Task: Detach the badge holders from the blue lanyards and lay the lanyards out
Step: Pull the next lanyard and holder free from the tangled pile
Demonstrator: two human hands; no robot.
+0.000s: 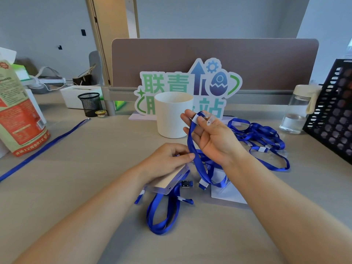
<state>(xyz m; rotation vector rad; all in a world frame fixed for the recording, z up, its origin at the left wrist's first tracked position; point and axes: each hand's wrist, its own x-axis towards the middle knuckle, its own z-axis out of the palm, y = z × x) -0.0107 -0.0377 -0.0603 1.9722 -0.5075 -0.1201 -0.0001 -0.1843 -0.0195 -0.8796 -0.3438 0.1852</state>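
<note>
Beige tabletop (pixel 76 187) before a brown partition; on the cut-out sign (pixel 165 82) we read "联青" and "站". A white cup (pixel 171 115) stands just beyond the right hand (pixel 211 136), partly covering the sign. This raised hand pinches the white-clipped end of a blue lanyard (pixel 191 141), whose strap hangs past the left hand (pixel 165 159). The left hand grips a clear badge holder (pixel 171 180) on the tabletop. A tangled lanyard pile (pixel 266 138) lies right of the right hand, and one straight lanyard (pixel 57 140) far left.
</note>
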